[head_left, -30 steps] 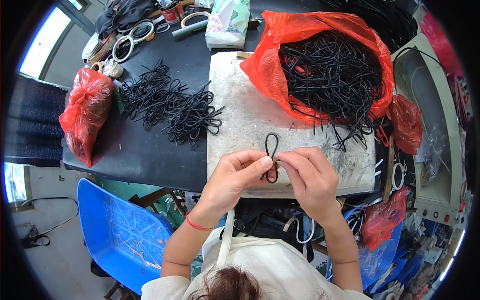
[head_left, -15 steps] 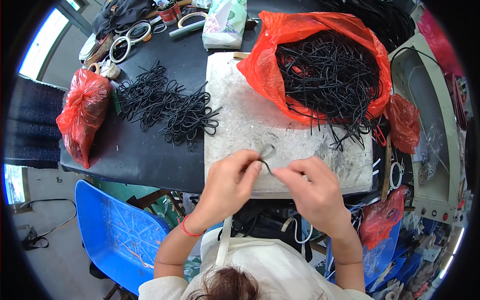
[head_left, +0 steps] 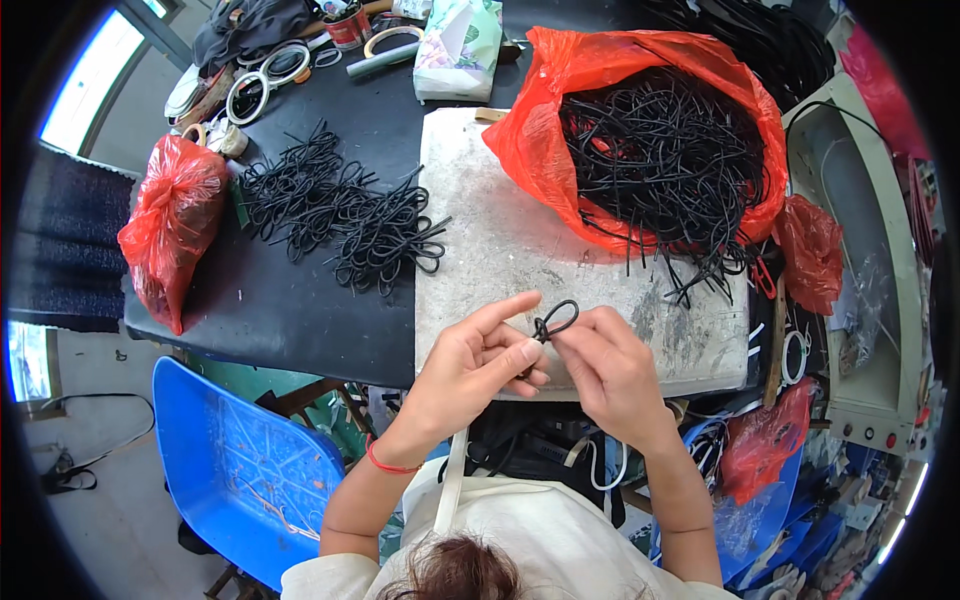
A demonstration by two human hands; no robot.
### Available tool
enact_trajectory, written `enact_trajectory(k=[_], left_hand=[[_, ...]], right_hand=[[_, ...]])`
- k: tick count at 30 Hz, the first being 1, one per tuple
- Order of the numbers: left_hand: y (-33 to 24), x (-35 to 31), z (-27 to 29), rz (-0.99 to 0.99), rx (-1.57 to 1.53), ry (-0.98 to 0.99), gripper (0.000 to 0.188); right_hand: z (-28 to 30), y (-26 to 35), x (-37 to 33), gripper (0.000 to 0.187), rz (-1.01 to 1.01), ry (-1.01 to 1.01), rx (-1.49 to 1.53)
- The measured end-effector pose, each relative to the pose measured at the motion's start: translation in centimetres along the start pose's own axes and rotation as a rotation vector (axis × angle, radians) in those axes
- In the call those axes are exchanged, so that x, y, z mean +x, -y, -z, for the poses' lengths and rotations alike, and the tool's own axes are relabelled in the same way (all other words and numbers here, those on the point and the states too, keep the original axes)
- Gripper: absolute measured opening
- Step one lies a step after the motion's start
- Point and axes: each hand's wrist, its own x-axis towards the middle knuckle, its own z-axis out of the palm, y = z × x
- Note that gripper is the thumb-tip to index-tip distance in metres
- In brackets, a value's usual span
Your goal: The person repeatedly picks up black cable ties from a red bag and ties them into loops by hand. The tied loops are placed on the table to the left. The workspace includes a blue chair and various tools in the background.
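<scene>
A thin black cord stands up in a small loop with a knot at its base, between my two hands. The thumb and fingers of my left hand close on the cord near the knot, and its index finger sticks out straight. My right hand pinches the cord at the right side of the loop. Both hands hover over the near edge of a worn white board. Beyond them, a red plastic bag lies wide open, full of loose black cords. Left of the board is a pile of looped black cords.
A tied red bag sits at the table's left, with tape rolls behind it. A tissue pack stands at the back. A blue bin is below left. A beige machine stands at the right.
The cord between my hands now shows a knotted loop, where before a short strand ran between them. My left index finger has straightened, and my right hand has come closer to the left.
</scene>
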Motion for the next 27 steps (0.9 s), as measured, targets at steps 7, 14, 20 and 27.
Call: enact_trajectory(k=[7,14,20,27], left_hand=[[1.5,0.2,0.5,-0.146,0.193,-0.068,0.024],[1.3,0.1,-0.2,-0.191,-0.012,-0.089,0.019],[2.4,0.1,-1.3,-0.265,-0.15,-0.231,0.017],[3.2,0.2,-2.1,-0.357,-0.042,-0.279,0.017]], right_hand=[[-0.1,1.5,-1.1,0.019,-0.15,0.019,0.083],[-0.4,1.5,-0.9,0.017,-0.584,0.036,0.914],[-0.3,1.8,-0.2,0.012,-0.564,-0.02,0.766],[-0.6,1.8,0.4,0.015,-0.701,-0.103,0.785]])
